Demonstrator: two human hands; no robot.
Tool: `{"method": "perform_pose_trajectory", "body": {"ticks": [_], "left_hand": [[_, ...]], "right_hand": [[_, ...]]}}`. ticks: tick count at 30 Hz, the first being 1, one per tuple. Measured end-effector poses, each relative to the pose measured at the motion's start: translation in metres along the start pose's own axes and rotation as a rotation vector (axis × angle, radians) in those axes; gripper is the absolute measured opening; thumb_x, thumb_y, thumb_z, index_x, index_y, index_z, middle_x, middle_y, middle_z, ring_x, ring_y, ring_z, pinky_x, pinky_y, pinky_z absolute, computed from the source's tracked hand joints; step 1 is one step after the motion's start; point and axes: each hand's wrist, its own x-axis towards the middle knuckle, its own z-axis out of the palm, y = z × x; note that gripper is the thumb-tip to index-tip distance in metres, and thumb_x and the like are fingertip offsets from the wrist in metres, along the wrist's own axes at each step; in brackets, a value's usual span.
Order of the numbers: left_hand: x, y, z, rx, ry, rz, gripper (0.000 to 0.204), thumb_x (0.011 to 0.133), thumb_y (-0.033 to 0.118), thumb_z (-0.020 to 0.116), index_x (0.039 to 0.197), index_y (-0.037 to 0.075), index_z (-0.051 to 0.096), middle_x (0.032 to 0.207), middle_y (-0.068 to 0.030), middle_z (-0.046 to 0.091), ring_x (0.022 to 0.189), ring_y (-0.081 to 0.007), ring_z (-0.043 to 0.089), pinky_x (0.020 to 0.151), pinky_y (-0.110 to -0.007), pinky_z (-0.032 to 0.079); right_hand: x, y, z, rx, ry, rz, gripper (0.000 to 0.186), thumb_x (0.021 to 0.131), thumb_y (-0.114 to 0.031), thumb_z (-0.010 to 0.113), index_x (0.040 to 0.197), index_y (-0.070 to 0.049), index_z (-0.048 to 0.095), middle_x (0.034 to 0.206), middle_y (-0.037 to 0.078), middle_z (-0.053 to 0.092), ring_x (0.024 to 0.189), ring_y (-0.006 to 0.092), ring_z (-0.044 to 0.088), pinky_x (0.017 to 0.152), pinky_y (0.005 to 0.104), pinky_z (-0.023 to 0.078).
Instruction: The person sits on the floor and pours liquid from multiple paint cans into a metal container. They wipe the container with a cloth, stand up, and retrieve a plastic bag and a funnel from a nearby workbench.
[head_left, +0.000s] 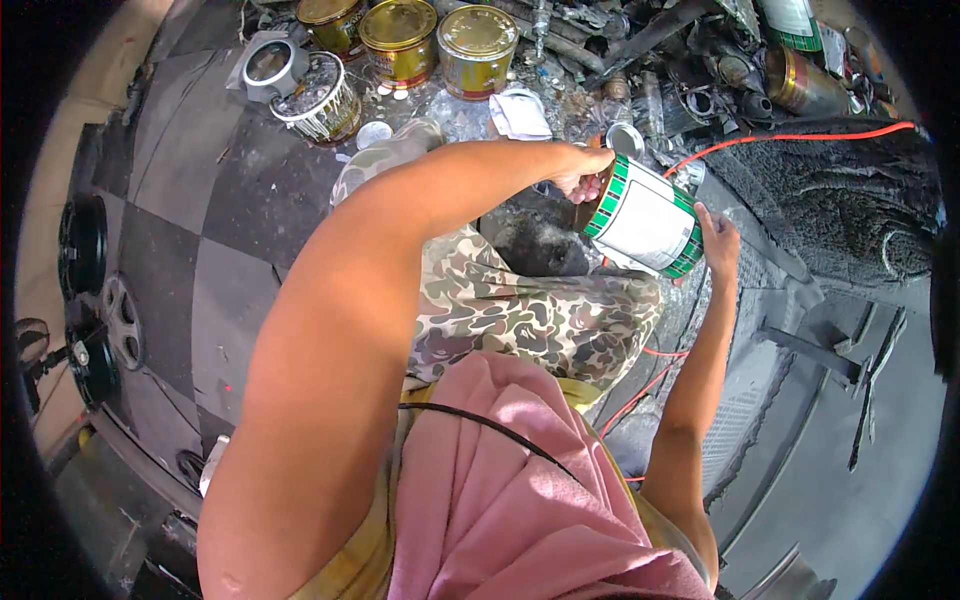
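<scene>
A white can with green bands (645,215) is tilted on its side between my hands, over a dark sooty patch (530,240). My left hand (582,175) grips its upper left end, fingers curled at the rim. My right hand (718,232) holds the other end at the right. Just behind the can is a small open tin (623,140), and a folded white cloth (518,115) lies farther back. My camouflage-clad legs are below the can.
Gold lidded cans (398,50) and a paint-streaked can (320,100) stand at the back left. Dark metal scrap (690,60) piles up at the back right. A red hose (800,136) runs across the right. Black wheel-like discs (82,250) are at far left.
</scene>
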Motion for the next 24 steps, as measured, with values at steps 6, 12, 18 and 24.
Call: {"method": "perform_pose_trajectory", "body": {"ticks": [6, 12, 18, 24], "left_hand": [[0.006, 0.000, -0.007, -0.036, -0.066, 0.024, 0.064, 0.101, 0.065, 0.023, 0.074, 0.012, 0.047, 0.063, -0.0005, 0.045, 0.053, -0.0145, 0.045, 0.046, -0.028, 0.031], [-0.005, 0.007, 0.001, -0.042, -0.040, 0.050, 0.052, 0.101, 0.057, 0.028, 0.082, 0.014, 0.049, 0.065, -0.0008, 0.043, 0.056, -0.0136, 0.044, 0.050, -0.028, 0.033], [-0.007, 0.009, -0.003, -0.064, -0.057, 0.080, 0.047, 0.100, 0.054, 0.031, 0.084, 0.014, 0.051, 0.066, -0.0001, 0.044, 0.057, -0.0128, 0.042, 0.050, -0.028, 0.034], [-0.004, 0.011, -0.003, -0.096, -0.090, 0.074, 0.042, 0.098, 0.047, 0.036, 0.080, 0.012, 0.052, 0.065, -0.0009, 0.046, 0.054, -0.0120, 0.041, 0.049, -0.029, 0.032]], "right_hand": [[0.000, -0.013, -0.011, -0.006, 0.035, -0.054, 0.058, 0.086, -0.052, 0.073, 0.067, 0.001, 0.060, 0.058, 0.003, 0.051, 0.058, 0.0134, 0.044, 0.055, 0.0354, 0.040], [-0.005, -0.019, -0.025, 0.005, 0.031, -0.042, 0.056, 0.087, -0.051, 0.073, 0.069, 0.001, 0.060, 0.060, 0.003, 0.051, 0.058, 0.0131, 0.044, 0.055, 0.0350, 0.040], [-0.003, -0.034, -0.035, -0.063, 0.038, -0.014, 0.045, 0.091, -0.041, 0.072, 0.074, 0.001, 0.064, 0.064, -0.003, 0.048, 0.062, 0.0082, 0.040, 0.056, 0.0281, 0.034], [-0.003, -0.037, -0.041, 0.028, 0.050, -0.054, 0.054, 0.087, -0.051, 0.072, 0.074, 0.000, 0.062, 0.062, 0.003, 0.053, 0.060, 0.0137, 0.046, 0.058, 0.0334, 0.042]]}}
